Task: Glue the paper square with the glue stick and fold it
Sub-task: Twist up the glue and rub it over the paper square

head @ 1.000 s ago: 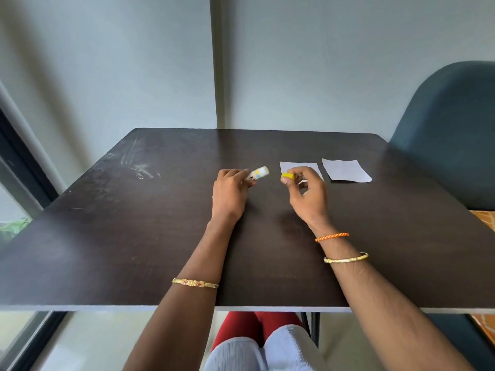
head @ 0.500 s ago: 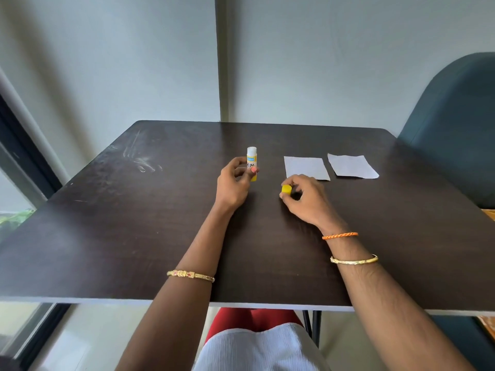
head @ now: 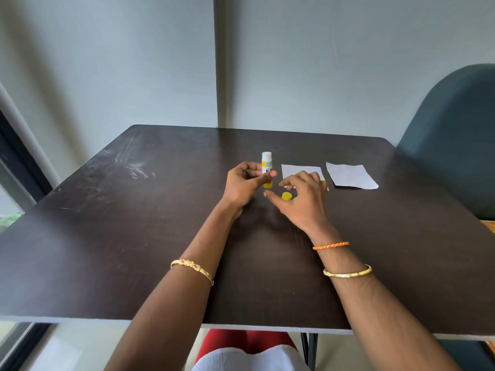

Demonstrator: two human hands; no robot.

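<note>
Head view: glue stick (head: pixel 267 170) held upright by left hand (head: pixel 241 187), fingers wrapped round its body. Cap (head: pixel 286 196) stands on tabletop (head: pixel 134 236) under right hand (head: pixel 301 199), fingers spread, nothing gripped. Paper square (head: pixel 296 171) lies flat just beyond; prob. thin, floppy, best lifted by a corner.

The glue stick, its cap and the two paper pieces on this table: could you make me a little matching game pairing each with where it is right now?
Things:
1. glue stick
2. yellow cap
3. nearer paper piece
4. farther paper piece

Places:
A. lying alone toward the table's right side, beside the blue chair
B. held upright in the left hand
C. standing on the table under the right hand's spread fingers
D. flat on the table, partly hidden behind the right hand

Pairs: 1-B, 2-C, 3-D, 4-A
</note>
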